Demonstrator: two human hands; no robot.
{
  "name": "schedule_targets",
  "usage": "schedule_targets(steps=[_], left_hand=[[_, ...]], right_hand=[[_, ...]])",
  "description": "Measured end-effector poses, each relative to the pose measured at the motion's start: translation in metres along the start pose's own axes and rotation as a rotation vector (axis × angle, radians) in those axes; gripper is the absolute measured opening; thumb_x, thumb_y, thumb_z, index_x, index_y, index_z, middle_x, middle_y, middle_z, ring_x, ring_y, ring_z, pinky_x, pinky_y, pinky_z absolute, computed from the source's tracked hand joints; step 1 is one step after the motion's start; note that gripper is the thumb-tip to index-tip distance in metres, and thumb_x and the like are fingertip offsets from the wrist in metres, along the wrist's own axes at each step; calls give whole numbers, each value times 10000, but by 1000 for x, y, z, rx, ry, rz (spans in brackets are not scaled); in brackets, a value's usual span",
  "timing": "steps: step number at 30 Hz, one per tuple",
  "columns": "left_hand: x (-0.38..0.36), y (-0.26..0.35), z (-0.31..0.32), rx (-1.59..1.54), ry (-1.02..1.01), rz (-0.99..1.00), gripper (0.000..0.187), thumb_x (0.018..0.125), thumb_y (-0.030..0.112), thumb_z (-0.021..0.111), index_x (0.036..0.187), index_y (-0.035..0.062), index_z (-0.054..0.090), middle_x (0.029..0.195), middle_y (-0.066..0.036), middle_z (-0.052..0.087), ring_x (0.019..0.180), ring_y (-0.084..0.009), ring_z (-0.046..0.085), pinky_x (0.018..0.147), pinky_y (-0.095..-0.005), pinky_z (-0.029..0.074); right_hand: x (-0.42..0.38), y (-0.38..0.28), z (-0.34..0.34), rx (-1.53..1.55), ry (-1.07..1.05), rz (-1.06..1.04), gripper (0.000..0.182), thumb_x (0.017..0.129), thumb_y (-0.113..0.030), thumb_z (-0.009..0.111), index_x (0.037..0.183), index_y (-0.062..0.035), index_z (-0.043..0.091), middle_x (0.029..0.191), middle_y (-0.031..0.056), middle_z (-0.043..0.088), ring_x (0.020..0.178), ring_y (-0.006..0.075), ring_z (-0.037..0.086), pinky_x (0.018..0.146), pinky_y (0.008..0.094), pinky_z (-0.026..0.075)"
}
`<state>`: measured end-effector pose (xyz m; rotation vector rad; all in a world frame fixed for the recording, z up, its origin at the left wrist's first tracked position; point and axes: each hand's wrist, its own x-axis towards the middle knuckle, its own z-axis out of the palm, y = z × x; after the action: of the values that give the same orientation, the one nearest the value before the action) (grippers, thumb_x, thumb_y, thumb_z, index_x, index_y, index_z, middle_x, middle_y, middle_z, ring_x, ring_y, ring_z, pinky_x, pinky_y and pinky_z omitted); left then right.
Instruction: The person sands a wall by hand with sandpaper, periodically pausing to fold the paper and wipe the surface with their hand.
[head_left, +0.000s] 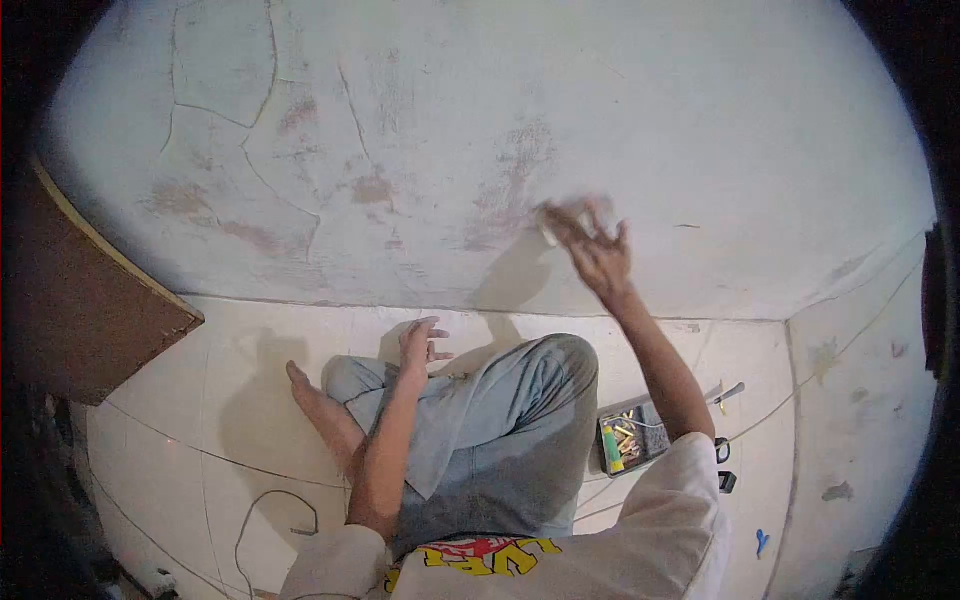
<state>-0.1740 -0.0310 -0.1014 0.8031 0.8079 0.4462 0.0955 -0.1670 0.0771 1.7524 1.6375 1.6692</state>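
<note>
My right hand [598,252] is raised close to the pale wall [700,150], its outline blurred by motion. A small whitish piece [548,236] shows at its thumb and forefinger; I cannot make out its kind. The other fingers spread apart. Beside the hand, the wall has brownish worn patches [520,165]. My left hand [420,345] hangs open over my bent leg in grey trousers [500,440], fingers apart and holding nothing. Its forearm rests along my shin.
A dark tray [603,450] with brass-coloured pieces and a green and yellow item stands right of my knee. Cables [760,418] cross the tiled floor [280,390]. A brown board [110,290] juts in at left. A small blue item [762,542] lies at right.
</note>
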Motion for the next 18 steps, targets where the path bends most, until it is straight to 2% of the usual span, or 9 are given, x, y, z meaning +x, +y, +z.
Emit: schedule_targets(steps=[1, 3, 5, 9, 11, 13, 16, 17, 18], left_hand=[[-2, 0, 0, 3, 0, -4, 395, 845, 248, 568, 1112, -39, 519, 880, -171, 590, 441, -109, 394, 572, -398, 589], [-3, 1, 2, 8, 15, 29, 399, 846, 263, 566, 1104, -39, 527, 883, -176, 593, 442, -108, 403, 572, -393, 591], [1, -6, 0, 1, 32, 27, 406, 843, 270, 570, 1102, -39, 529, 886, -179, 594, 429, -109, 394, 570, -392, 590], [2, -3, -1, -4, 21, 50, 414, 838, 280, 576, 1098, -38, 530, 889, -181, 595, 434, -106, 391, 564, -390, 589], [2, -3, -2, -13, 0, 43, 414, 836, 280, 577, 1099, -35, 531, 887, -176, 597, 436, -104, 387, 566, -390, 589], [1, -2, -1, -11, -26, 33, 413, 834, 281, 578, 1100, -32, 531, 886, -172, 598, 438, -102, 383, 568, -390, 588], [2, -2, 2, -11, 19, 17, 406, 834, 278, 577, 1104, -23, 532, 867, -159, 601, 434, -102, 373, 570, -382, 587], [6, -5, 0, -15, 11, 2, 407, 831, 274, 580, 1109, -20, 532, 868, -156, 601, 427, -104, 368, 571, -383, 587], [8, -6, -3, -17, 7, -22, 409, 828, 270, 583, 1115, -17, 531, 869, -153, 601, 420, -106, 362, 571, -384, 587]], right_hand=[[10, 15, 7, -69, 5, 155, 438, 916, -318, 401, 1351, -306, 446, 1429, -61, 402, 1398, 240, 218, 1116, 528, -124], [62, 54, -25, 155, 151, 458, 424, 919, -211, 454, 1340, -265, 465, 1389, -86, 441, 1406, 270, 177, 1111, 545, -134], [94, 72, -47, 163, 183, 592, 387, 920, -185, 453, 1299, -233, 515, 1352, -92, 482, 1399, 293, 198, 1108, 555, -131], [75, 42, -28, 291, 232, 506, 382, 912, -171, 454, 1284, -211, 529, 1353, -75, 484, 1396, 280, 211, 1114, 561, -111], [37, 4, -7, 218, 80, 270, 421, 897, -175, 460, 1308, -252, 505, 1406, -71, 430, 1385, 213, 255, 1124, 562, -75], [17, -24, -15, 263, -22, 45, 431, 898, -214, 465, 1324, -278, 485, 1439, -68, 386, 1381, 199, 263, 1133, 548, -49], [20, 2, -6, 201, 42, -50, 449, 896, -242, 472, 1345, -267, 461, 1465, -53, 347, 1382, 209, 261, 1130, 546, -52], [12, 16, 29, 135, 141, 135, 454, 905, -261, 466, 1358, -257, 444, 1470, -34, 340, 1390, 244, 241, 1116, 550, -95], [47, 41, -2, 77, 70, 326, 417, 919, -251, 452, 1335, -232, 476, 1440, -20, 389, 1399, 285, 204, 1097, 553, -147]])
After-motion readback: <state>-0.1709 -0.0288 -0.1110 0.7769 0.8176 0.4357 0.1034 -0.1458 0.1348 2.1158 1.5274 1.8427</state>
